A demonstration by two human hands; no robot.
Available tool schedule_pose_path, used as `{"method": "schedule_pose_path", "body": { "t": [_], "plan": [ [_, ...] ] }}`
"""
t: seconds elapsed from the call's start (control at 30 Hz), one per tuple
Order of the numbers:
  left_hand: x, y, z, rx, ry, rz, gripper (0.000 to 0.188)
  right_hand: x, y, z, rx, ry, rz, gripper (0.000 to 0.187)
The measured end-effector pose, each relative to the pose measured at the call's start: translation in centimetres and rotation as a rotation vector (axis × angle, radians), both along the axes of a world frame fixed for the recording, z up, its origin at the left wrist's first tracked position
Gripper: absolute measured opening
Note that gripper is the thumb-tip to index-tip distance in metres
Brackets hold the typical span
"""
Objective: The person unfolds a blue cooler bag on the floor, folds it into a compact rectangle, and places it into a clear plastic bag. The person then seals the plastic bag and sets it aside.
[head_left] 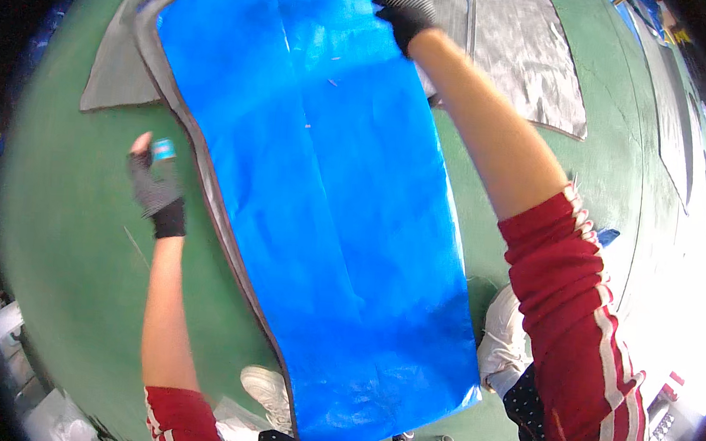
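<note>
A long blue tarp sheet (314, 192) with a grey underside stretches from the top of the view down toward my feet, with a fold line along its length. My right hand (406, 11), in a dark fingerless-looking glove, is over its far right edge; the fingers look spread, somewhat blurred. To the left of the sheet, apart from it, my left hand (156, 178) wears a striped grey glove with a bare thumb tip. Its fingers are closed on a small light-blue rectangular thing (163, 149) with a pale and reddish patch; its kind is unclear.
Silver-grey sheets (539, 69) lie on the green floor (73, 190) beyond and under the blue one. My shoes (269, 392) flank its near end. Caster wheels (402, 437) of a stool show at the bottom. Another grey sheet (668, 113) lies at the far right.
</note>
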State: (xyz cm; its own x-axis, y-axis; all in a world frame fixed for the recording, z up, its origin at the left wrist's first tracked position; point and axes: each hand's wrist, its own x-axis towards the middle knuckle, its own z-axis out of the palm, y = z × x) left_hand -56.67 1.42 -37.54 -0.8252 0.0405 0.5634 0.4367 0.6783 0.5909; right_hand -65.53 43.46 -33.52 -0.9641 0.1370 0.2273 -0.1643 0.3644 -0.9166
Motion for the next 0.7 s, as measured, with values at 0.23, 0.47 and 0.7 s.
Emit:
{"method": "schedule_pose_path", "body": {
  "t": [0.23,0.47,0.7],
  "plan": [
    [-9.3,15.8,-0.5,-0.861,-0.028,-0.512,0.058,5.7,-3.0,-10.2,1.087,-0.286,-0.179,0.077],
    [-18.9,23.3,-4.7,-0.922,0.006,-1.294,0.064,5.0,-2.1,-9.3,0.852,-0.370,-0.135,0.075],
    [-30.9,16.9,-6.7,-0.977,0.020,-0.860,0.067,5.0,-1.7,-9.2,0.683,-0.425,-0.114,0.072]
  ]
}}
